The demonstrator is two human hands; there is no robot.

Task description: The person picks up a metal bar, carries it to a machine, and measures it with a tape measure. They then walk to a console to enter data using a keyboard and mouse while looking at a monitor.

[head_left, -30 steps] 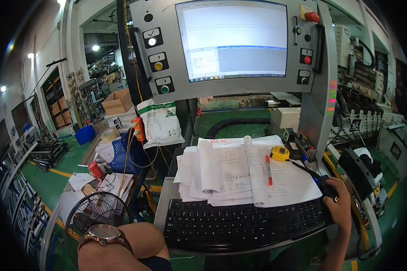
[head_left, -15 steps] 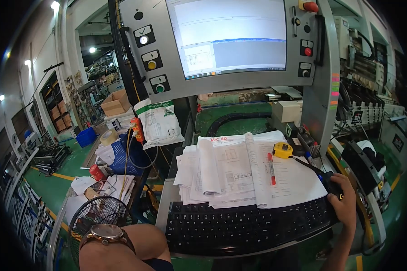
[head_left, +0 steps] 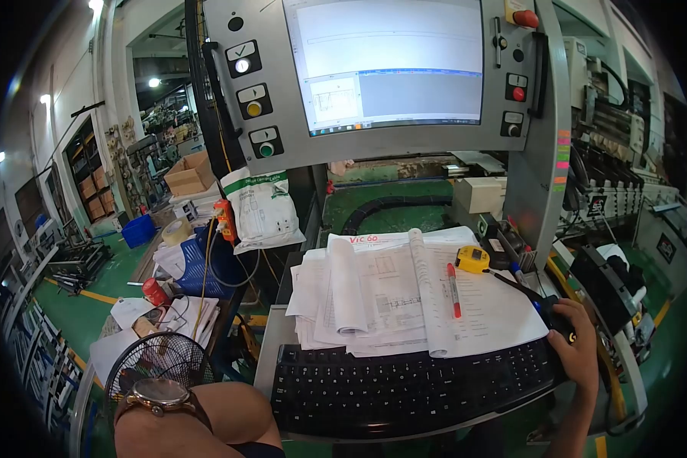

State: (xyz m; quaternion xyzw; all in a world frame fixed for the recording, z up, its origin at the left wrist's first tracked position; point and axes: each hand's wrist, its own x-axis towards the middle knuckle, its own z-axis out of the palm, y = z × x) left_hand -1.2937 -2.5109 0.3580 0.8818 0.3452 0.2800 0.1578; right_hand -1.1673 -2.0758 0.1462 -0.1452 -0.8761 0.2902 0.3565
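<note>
My right hand [head_left: 576,347] is curled over a black computer mouse [head_left: 548,309] at the right end of the black keyboard [head_left: 404,393]; fingers cover most of it. At lower left, a brown-strapped wristwatch [head_left: 160,391] marks my left wrist, while the fingers of that hand are hidden. Behind the keyboard lie stacked printed drawings [head_left: 389,294] with curled-up pages. A red pen [head_left: 454,290] rests on them, and a yellow tape measure [head_left: 473,259] with a black strap sits at their upper right.
Above the papers hangs a control panel with a lit screen [head_left: 397,61] and push buttons. To the left are a white-and-green bag [head_left: 263,210], a blue basket [head_left: 206,263] and a black mesh fan guard [head_left: 160,362]. Machinery [head_left: 595,130] stands at right.
The view has shifted slightly, so the keyboard and papers appear a little further left and lower. My right hand stays on the mouse.
</note>
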